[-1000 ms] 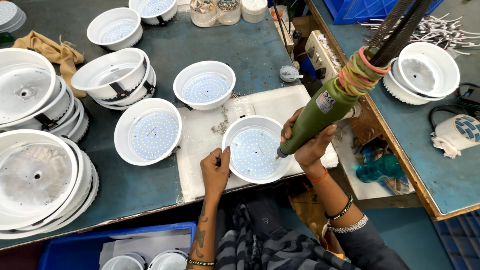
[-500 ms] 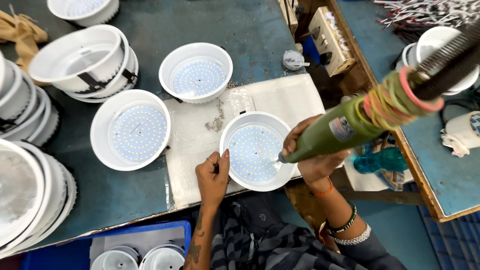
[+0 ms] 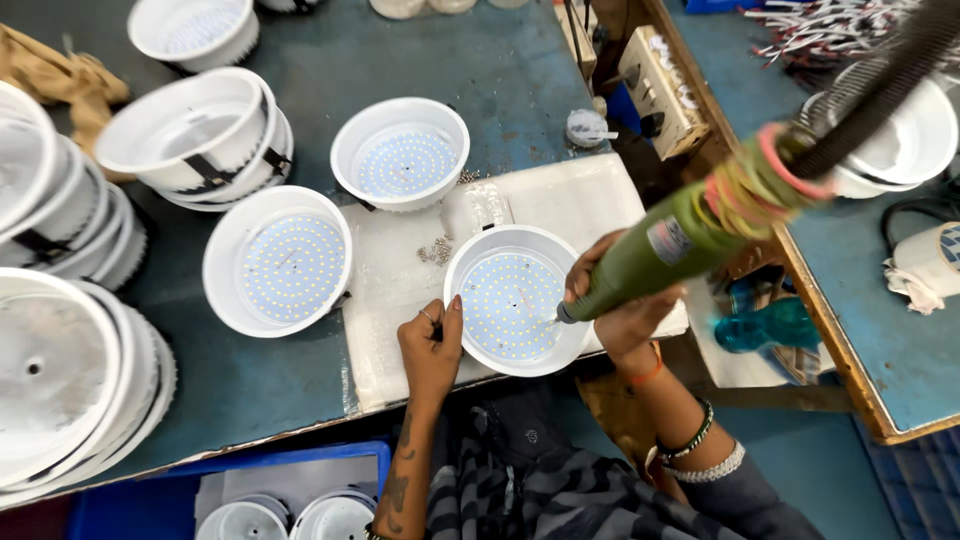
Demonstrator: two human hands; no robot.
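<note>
You are holding the green cylindrical electric screwdriver in your right hand, with the fingers wrapped closed around its body, and its tip is touching the dotted light board inside the round white lamp housing. This housing is lying open side up on the white foam mat, at the near edge of the blue-grey worktable. Your left hand is resting against the left rim of the housing, with the fingers bent and pressed on the outside wall, so it is steadying the housing and not gripping it fully.

By my judgement, you are driving a screw on the right part of the board. The next move is asking for a straight tool and a firm housing, because the small loose screws are lying on the mat just beside the rim.

The screw under the tip is too small to make out. The upper part of the tool, with the coloured rubber bands, is blurred, and its cord is cut off at the top edge. Two more white housings with dotted boards are standing on the left, apart from your hands.
</note>
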